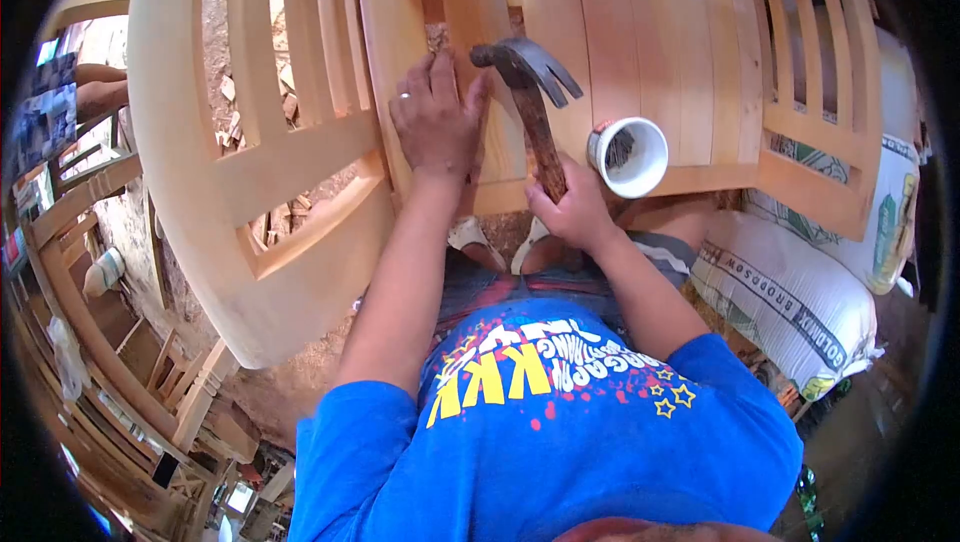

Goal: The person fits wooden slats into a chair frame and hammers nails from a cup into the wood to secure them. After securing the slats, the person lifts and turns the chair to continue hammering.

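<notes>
A claw hammer (533,117) with a dark metal head and worn wooden handle is gripped near the handle's end in my right hand (577,207). Its head is raised over the wooden seat slats. My left hand (437,122), with a ring on one finger, lies palm down on a loose-looking slat (480,12) of the bench seat. Its fingers stretch forward with the thumb apart, and what is under the palm is hidden. To the right of the hammer, a white tub (645,157) holding several nails (620,149) rests tilted on the seat planks (660,52).
A slatted wooden side panel (250,177) rises on the left, and another slatted panel (815,132) stands on the right. Printed white sacks (785,292) are piled at the right. Wooden frames (110,382) crowd the left, where part of another person (100,92) shows.
</notes>
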Available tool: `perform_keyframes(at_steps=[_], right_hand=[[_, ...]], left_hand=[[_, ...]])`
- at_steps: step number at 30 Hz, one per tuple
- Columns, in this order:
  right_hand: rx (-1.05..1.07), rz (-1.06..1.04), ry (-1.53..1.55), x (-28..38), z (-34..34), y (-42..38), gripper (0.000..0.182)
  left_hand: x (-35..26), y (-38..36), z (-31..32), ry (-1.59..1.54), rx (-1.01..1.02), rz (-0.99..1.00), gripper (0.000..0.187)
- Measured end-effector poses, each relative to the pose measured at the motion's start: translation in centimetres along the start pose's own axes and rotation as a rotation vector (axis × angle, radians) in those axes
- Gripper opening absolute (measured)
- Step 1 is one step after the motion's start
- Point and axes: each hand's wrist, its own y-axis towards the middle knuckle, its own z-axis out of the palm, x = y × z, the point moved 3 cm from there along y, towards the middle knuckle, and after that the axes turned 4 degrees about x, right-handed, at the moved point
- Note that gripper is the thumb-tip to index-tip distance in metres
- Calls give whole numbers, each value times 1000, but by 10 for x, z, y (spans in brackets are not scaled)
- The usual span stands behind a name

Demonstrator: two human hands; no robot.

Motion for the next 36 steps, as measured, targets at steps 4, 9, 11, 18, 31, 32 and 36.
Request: perform_keyframes(at_steps=[4,9,11,18,31,32,36], right_hand=[[2,-46,105,2,-2,2,27],[-12,-2,168,-2,-2,1,29],[-7,-39,85,0,-5,3,29],[19,-82,66,-5,-6,3,27],[42,-147,67,-10,-5,-2,28],[49,-154,50,-12,-6,-2,29],[68,-179,111,-10,-6,-1,28]], left_hand=[[0,-1,0,-39,28,-26,51],[-2,-2,-3,11,29,-25,51],[-3,2,-2,16,38,-32,50],[-6,2,-4,25,53,-39,49],[-4,-1,-2,-16,61,-29,48],[-3,0,-2,-15,46,-27,48],[-1,-2,-1,-60,31,-39,45]])
